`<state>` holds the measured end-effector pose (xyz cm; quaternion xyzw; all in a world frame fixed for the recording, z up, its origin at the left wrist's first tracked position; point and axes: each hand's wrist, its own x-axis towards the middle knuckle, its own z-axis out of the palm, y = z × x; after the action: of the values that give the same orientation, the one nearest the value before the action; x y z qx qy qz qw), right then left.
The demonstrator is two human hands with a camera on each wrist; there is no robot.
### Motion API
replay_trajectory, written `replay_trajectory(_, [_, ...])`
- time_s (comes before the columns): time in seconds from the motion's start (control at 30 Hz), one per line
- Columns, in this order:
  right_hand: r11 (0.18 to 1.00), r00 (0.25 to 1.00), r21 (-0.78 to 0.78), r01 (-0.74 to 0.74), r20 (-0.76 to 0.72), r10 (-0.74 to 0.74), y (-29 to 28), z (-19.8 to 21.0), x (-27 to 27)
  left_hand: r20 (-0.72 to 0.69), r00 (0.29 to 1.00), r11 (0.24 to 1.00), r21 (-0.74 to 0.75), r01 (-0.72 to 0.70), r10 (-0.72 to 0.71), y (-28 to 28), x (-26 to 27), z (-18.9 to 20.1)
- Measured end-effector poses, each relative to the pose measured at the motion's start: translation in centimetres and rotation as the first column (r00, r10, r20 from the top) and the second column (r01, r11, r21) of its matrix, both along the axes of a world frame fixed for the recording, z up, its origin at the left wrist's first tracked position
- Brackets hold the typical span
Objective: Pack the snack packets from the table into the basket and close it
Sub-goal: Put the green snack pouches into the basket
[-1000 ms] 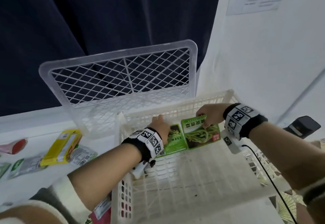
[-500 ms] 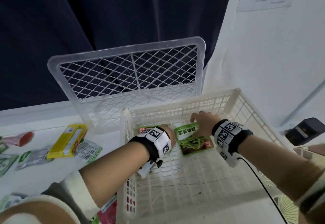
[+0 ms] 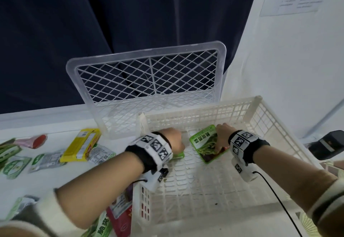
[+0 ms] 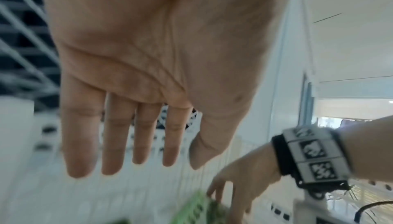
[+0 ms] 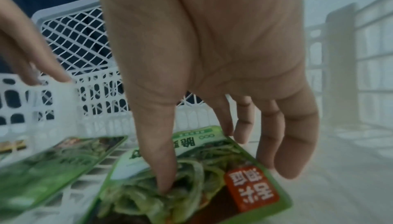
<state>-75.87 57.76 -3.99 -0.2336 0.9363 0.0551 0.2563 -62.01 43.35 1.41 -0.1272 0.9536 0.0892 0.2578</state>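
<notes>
Toward the 12 o'clock end of the slatted white plastic basket (image 3: 204,106), I see the right hand (image 3: 222,134) pinching a glossy green snack packet (image 3: 202,143) — thumb on its face, forefinger behind its far edge. At its 9 o'clock the left hand (image 3: 173,140) hovers flat-fingered, holding nothing, over a second green packet (image 3: 177,155).

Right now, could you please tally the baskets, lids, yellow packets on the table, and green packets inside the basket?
Basket: 1
Lid: 1
Yellow packet on the table: 1
Green packets in the basket: 2, one and another
Total: 5
</notes>
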Motion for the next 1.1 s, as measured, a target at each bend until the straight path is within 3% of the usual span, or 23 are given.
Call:
replay_trajectory(0.1, [0.997,0.997,-0.044,0.071,0.045,-0.069,0.1,-0.5,-0.2,-0.170,0.985,0.995,0.095,-0.011,0.027,-0.5,3.1,4.2])
replay_trajectory(0.27, [0.984,0.985,-0.058,0.169,0.033,-0.167,-0.7,-0.5,-0.1,-0.350,0.933,0.995,0.081,-0.062,0.087,-4.2,7.8,7.9])
replay_trajectory(0.37, [0.990,0.989,-0.079,0.114,0.106,-0.105,-1.2,1.4,0.1,-0.355,0.915,0.981,0.036,-0.192,0.192,-7.3,10.5,6.9])
replay_trajectory(0.43, [0.976,0.981,-0.197,0.092,0.183,-0.055,-1.6,3.3,0.5,-0.345,0.899,0.962,0.051,-0.267,0.268,-9.3,12.5,5.6])
replay_trajectory(0.53, [0.813,0.885,-0.463,0.353,0.448,-0.130,-3.1,4.9,1.9,-0.333,0.872,0.933,0.106,-0.344,0.359,-11.4,15.4,3.1])
replay_trajectory(0.6, [0.736,0.794,-0.465,0.492,0.586,-0.160,-5.1,4.2,3.6,-0.328,0.853,0.914,0.158,-0.374,0.406,-11.9,17.1,1.2])
replay_trajectory(0.67, [0.718,0.757,-0.439,0.539,0.626,-0.186,-7.3,2.3,4.8,-0.327,0.839,0.900,0.192,-0.391,0.435,-12.0,18.2,-0.6])
replay_trajectory(0.77, [0.776,0.863,-0.468,0.422,0.471,-0.185,-9.9,-0.5,5.0,-0.294,0.830,0.879,0.217,-0.425,0.474,-12.0,19.2,-2.8])
replay_trajectory(0.87, [0.932,0.982,-0.320,0.172,0.130,-0.137,-10.7,-1.1,5.7,-0.260,0.830,0.866,0.241,-0.439,0.493,-11.7,20.0,-4.0])
replay_trajectory(1.0, [0.982,0.992,-0.188,0.026,-0.116,-0.048,-10.4,0.0,8.3,-0.268,0.817,0.855,0.262,-0.448,0.511,-11.5,21.8,-4.7])
replay_trajectory(1.1, [0.968,0.990,-0.233,-0.093,-0.127,0.065,-10.4,3.4,11.0,-0.295,0.797,0.847,0.262,-0.463,0.527,-12.3,24.5,-4.9])
